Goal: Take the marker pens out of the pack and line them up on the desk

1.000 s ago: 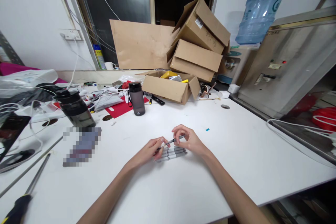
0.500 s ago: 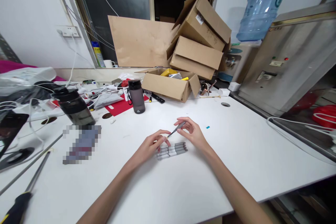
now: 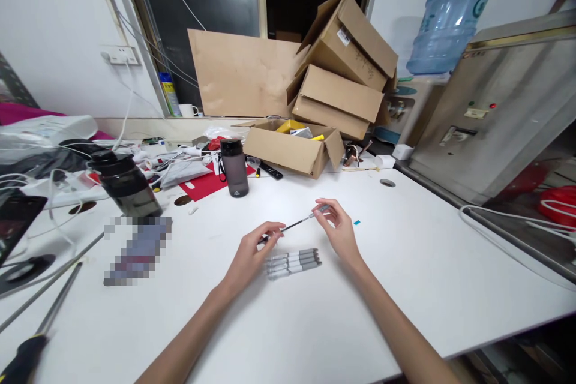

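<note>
My left hand (image 3: 252, 248) and my right hand (image 3: 336, 228) hold one grey pen (image 3: 294, 225) between them, a little above the white table (image 3: 315, 312). The left fingers pinch its near end and the right fingers pinch its far end, so the pen stretches out between the two hands. Just below it, a row of several grey pens (image 3: 292, 263) lies side by side on the table, touched by neither hand.
A small grey bottle (image 3: 234, 168) and a large dark bottle (image 3: 126, 186) stand behind to the left. An open cardboard box (image 3: 288, 151) and stacked boxes (image 3: 346, 69) sit at the back. A screwdriver (image 3: 27, 355) lies at the front left. Cables (image 3: 504, 216) run on the right.
The pen was lifted from over the row and stretched out; my hands moved apart, the right one further back and right, the left one off the row of pens.
</note>
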`<action>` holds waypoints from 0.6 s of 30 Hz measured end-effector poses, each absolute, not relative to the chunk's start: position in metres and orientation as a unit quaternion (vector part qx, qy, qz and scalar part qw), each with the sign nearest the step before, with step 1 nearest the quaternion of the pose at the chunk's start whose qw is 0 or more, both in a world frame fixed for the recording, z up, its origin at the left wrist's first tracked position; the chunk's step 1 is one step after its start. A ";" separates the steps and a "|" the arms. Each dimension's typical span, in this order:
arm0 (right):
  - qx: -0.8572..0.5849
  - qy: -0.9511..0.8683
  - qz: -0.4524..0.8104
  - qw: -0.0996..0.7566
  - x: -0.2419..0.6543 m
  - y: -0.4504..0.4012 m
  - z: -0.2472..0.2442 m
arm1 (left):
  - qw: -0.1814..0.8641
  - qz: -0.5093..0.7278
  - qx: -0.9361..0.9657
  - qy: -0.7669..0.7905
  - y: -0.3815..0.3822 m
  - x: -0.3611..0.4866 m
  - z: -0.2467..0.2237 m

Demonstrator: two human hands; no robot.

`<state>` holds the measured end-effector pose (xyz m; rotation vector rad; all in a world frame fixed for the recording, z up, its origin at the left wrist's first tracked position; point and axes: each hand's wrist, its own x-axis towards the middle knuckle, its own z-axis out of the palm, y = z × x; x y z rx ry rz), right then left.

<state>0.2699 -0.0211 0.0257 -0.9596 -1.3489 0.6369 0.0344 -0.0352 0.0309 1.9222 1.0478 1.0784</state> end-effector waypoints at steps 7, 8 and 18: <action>-0.413 -0.543 0.313 0.662 0.274 -0.014 0.022 | 0.293 0.430 0.742 0.423 -0.034 0.032 0.032; -0.413 -0.539 0.316 0.663 0.275 -0.014 0.021 | 0.289 0.431 0.743 0.423 -0.034 0.032 0.031; -0.441 -0.632 0.349 0.533 0.260 -0.027 0.018 | 0.262 0.413 0.765 0.420 -0.030 0.030 0.026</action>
